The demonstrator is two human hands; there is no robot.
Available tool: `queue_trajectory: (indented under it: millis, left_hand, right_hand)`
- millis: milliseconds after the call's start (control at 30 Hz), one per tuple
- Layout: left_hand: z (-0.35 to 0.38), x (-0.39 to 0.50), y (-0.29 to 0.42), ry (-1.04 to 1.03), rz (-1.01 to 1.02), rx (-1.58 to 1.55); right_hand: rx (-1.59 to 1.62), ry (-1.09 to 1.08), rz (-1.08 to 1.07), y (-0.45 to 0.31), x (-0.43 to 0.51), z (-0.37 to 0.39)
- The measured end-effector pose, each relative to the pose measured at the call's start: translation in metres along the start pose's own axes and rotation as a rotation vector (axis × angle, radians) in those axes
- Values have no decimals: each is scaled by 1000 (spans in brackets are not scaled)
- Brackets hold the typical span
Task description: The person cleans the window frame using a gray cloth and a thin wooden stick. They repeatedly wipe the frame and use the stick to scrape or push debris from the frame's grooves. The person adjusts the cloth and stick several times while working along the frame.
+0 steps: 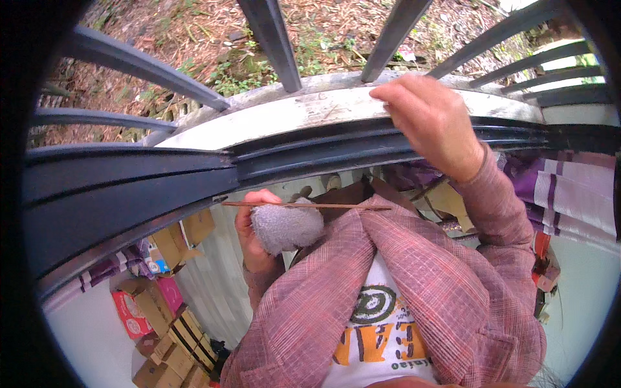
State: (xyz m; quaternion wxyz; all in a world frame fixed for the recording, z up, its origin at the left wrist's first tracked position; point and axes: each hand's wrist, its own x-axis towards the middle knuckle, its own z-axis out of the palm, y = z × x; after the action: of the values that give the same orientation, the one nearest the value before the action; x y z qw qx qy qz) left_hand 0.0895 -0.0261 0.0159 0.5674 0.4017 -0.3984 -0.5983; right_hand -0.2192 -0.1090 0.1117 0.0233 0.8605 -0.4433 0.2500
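My left hand (252, 237) is wrapped around a bunched grey fuzzy cloth (286, 225) at waist height, in front of the plaid jacket. A thin brown stick (335, 206) runs level across the top of the cloth, with my left fingers against its left part. Its right end reaches over the jacket front. Raised ahead, my right hand (429, 119) is over the pale window sill (310, 109), fingers curled together and slightly blurred. Whether anything small is pinched between the right fingertips cannot be made out, nor whether they touch the sill.
Dark metal bars (274, 43) stand beyond the sill, with leaf-strewn ground (330, 24) outside. A dark window frame (131, 174) with sliding tracks (320, 150) crosses before me. Cardboard boxes (170, 359) are stacked at lower left. Purple-and-white curtain fabric (567, 194) hangs at right.
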Motion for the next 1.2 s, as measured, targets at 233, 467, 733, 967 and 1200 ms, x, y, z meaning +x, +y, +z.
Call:
queue_trajectory:
  millis: [233, 467, 733, 967, 1200]
  left_hand:
    - [12, 8, -7, -79, 35, 129]
    - [31, 7, -5, -238, -110, 114]
    - [41, 10, -16, -298, -20, 173]
    - [52, 15, -4, -301, 190, 453]
    - [64, 15, -3, -308, 263, 549]
  right_hand:
    - [501, -454, 110, -66, -62, 25]
    - [590, -270, 295, -74, -81, 34]
    - [660, -181, 398, -69, -98, 43]
    - [613, 45, 463, -68, -101, 31]
    - [461, 179, 513, -48, -122, 15]
